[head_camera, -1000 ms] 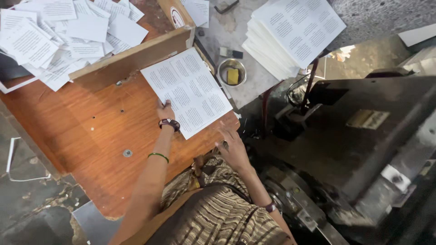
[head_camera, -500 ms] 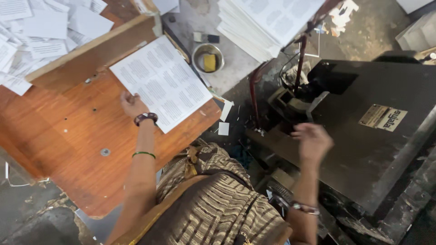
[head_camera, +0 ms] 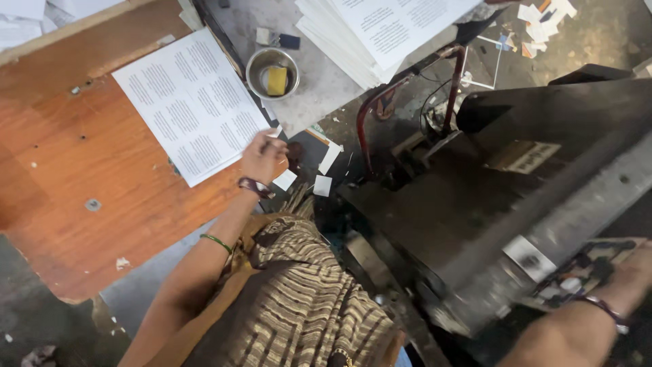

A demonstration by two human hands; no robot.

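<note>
My right hand [head_camera: 628, 272] is reaching lower on the press [head_camera: 489, 204], grip unclear; left hand [head_camera: 263, 158] is pinching the sheet [head_camera: 190, 102], risking skew.

By the left hand's [head_camera: 261, 155] fingertips lay a white sheet [head_camera: 193, 102] patterned with grey text blocks, on a reddish-brown table [head_camera: 88, 163]. Beyond the fingers a yellow sponge [head_camera: 276, 79] sat in a grey metal bowl [head_camera: 272, 71]. The machine [head_camera: 489, 197] under the right hand [head_camera: 635, 268] was black.
</note>
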